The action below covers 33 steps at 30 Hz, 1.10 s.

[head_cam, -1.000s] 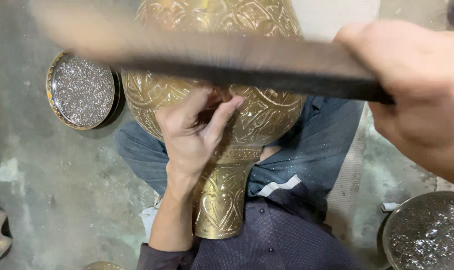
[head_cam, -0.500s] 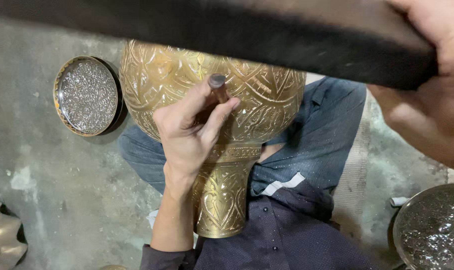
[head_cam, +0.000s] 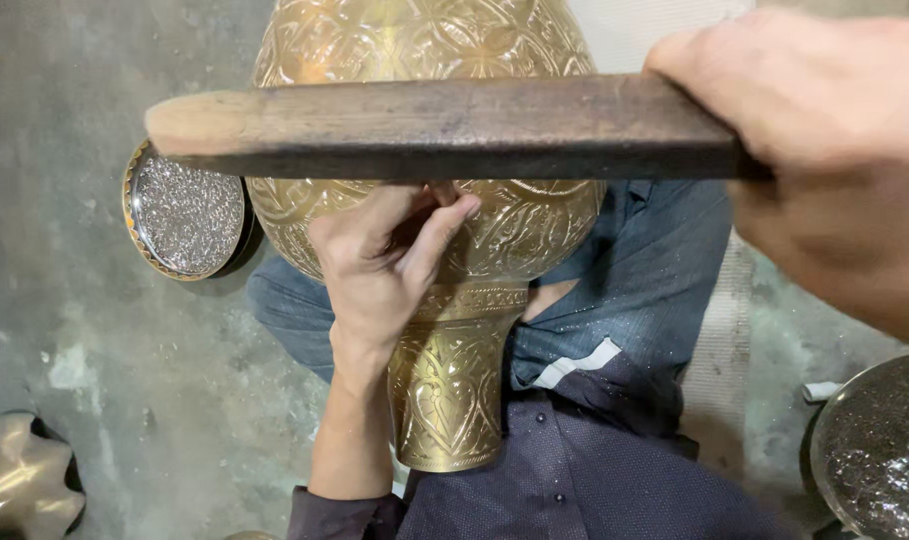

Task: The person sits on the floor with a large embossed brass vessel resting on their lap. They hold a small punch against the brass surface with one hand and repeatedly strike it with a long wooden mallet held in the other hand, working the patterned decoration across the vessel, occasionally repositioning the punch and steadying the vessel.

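Grey concrete floor surrounds the brass vase (head_cam: 445,300) lying across the lap, neck toward the body. Left hand (head_cam: 385,270) pinches a small punch against its belly. Right hand (head_cam: 825,150), fist closed on the wooden bar (head_cam: 445,125), holds it crosswise directly above; half a second ago the bar sat higher.

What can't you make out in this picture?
- Punch tip under the left hand: head view, hidden by fingers and the wooden bar.
- Vase top: cut off by the upper edge.
- Right hand grip: blurred, too near the camera.
- Right bowl: cut off by the edge.
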Each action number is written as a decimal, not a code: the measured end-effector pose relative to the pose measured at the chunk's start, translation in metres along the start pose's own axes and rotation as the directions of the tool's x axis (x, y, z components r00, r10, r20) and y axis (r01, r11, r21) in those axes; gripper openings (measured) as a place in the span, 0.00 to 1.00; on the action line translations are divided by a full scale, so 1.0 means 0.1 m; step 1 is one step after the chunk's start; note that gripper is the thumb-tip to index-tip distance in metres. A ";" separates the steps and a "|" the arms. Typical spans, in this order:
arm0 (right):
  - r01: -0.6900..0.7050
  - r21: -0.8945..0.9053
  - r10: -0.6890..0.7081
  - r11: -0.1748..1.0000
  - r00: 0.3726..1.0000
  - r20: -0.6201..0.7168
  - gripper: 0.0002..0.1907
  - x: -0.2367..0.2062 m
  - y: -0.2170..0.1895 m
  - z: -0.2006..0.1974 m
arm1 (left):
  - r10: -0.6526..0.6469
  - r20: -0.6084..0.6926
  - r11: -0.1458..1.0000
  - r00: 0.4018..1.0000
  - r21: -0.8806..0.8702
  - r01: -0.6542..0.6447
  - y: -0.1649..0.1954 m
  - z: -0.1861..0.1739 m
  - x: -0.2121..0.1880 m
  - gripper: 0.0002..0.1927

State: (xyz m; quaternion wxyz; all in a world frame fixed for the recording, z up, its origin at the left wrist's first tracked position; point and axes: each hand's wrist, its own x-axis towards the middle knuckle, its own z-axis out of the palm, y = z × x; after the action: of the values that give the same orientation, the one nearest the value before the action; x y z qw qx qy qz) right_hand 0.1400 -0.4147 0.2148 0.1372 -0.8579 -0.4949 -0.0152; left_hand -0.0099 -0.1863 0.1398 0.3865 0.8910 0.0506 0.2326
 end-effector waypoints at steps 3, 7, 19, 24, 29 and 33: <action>-0.061 0.083 0.062 0.995 0.998 -0.008 0.27 -0.06 0.02 0.03 | 0.003 -0.027 0.988 1.000 -0.151 -0.007 -0.01 0.03 0.00 0.17; -0.185 0.177 0.178 0.967 0.982 0.057 0.25 -0.08 0.03 0.09 | -0.015 0.005 0.999 1.000 -0.045 0.015 -0.02 0.03 0.01 0.15; -0.160 0.166 0.163 0.973 0.987 0.000 0.23 -0.21 0.03 0.17 | 0.012 0.073 0.999 0.997 -0.043 -0.008 -0.06 0.01 0.03 0.12; -0.187 0.196 0.197 0.963 0.980 -0.031 0.22 -0.19 -0.02 0.15 | 0.045 0.048 0.998 0.998 -0.045 -0.043 -0.05 0.02 0.03 0.19; -0.216 0.185 0.216 0.959 0.976 0.021 0.21 -0.23 -0.08 0.16 | 0.051 0.061 0.997 0.997 -0.053 -0.048 -0.04 0.00 0.04 0.15; -0.203 0.342 0.264 0.917 0.954 -0.143 0.25 -0.19 -0.12 0.18 | 0.058 0.076 0.998 0.995 -0.021 -0.057 -0.02 0.00 0.07 0.16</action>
State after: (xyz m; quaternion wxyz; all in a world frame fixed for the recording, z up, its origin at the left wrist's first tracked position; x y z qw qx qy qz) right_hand 0.1178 -0.4201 0.1967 0.3227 -0.8715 -0.3692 0.0025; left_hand -0.0037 -0.1834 0.1413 0.3895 0.8968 0.0078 0.2097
